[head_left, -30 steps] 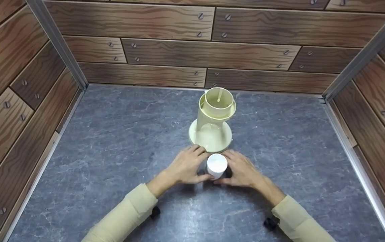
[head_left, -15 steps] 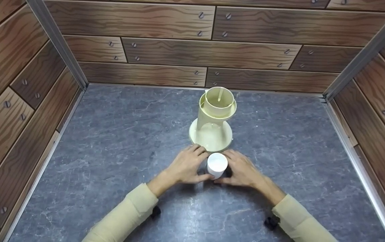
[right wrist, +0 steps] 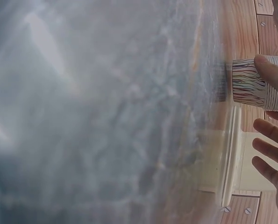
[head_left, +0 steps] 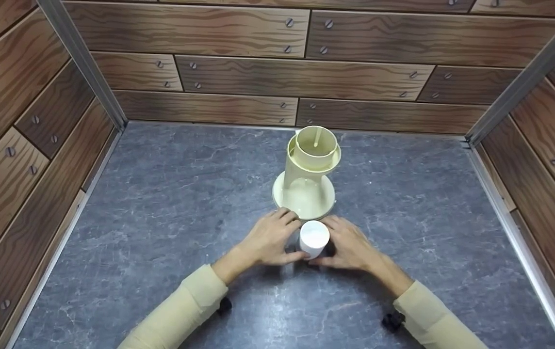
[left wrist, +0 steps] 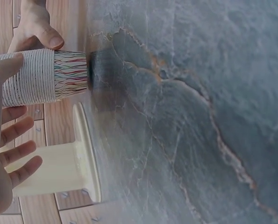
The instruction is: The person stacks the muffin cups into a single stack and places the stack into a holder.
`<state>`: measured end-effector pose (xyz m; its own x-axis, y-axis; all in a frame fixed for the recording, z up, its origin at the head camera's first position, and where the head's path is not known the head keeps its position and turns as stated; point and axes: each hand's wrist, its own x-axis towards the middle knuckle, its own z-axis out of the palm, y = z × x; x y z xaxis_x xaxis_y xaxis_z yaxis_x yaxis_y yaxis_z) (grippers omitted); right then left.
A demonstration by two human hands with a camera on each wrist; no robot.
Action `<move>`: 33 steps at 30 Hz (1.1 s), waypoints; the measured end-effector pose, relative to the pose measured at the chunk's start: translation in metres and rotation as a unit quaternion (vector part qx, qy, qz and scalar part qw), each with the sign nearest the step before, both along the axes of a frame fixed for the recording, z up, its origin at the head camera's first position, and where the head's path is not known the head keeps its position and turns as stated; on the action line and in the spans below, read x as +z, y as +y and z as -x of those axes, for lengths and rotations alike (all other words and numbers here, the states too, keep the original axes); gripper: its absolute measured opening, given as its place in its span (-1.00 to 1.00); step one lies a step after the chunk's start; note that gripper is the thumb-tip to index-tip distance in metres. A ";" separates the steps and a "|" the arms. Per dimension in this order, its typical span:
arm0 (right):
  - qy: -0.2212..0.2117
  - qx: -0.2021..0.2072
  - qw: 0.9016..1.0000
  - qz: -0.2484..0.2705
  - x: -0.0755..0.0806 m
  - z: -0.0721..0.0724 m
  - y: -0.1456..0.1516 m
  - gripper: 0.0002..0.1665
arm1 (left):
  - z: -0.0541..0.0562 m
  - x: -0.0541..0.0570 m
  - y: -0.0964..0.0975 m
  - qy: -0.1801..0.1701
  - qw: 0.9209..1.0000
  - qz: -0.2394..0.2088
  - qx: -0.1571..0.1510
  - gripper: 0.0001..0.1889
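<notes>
A nested stack of white paper cups (head_left: pixel 314 236) with coloured wavy lines (left wrist: pixel 71 74) stands upright, bottoms towards the table, at the middle of the surface. From its left side my left hand (head_left: pixel 271 238) holds it, thumb in front and forefinger behind; the other fingers (left wrist: pixel 22 148) spread apart. My right hand (head_left: pixel 350 243) grips the same stack from the right, its thumb (right wrist: pixel 271 72) across the cups. Both thumbs nearly meet at the near side. Just behind the hands is a cream plastic stand (head_left: pixel 306 196) with a round base and a wide tube on top.
A grey-blue marbled table (head_left: pixel 185 194) lies under everything. Wood-plank panels (head_left: pixel 243 75) rise at the back and both sides, with metal strips (head_left: pixel 520 247) along the edges. Small black items (head_left: pixel 393 321) show beside the sleeves.
</notes>
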<state>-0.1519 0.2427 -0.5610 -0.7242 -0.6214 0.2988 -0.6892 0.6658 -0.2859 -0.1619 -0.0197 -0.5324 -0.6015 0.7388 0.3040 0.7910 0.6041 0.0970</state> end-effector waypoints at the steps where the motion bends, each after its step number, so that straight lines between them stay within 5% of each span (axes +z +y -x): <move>1: 0.001 0.000 1.000 -0.002 0.001 0.000 0.000 0.09 | 0.000 0.001 0.000 0.002 1.000 0.002 0.000 -0.27; 18: 0.016 0.016 1.000 -0.008 0.016 0.001 0.001 0.04 | 0.000 0.012 -0.001 0.038 0.999 -0.008 -0.007 -0.31; 33: 0.037 0.007 0.999 -0.019 0.042 0.001 -0.002 -0.01 | 0.001 0.034 -0.004 0.072 0.997 0.006 -0.007 -0.34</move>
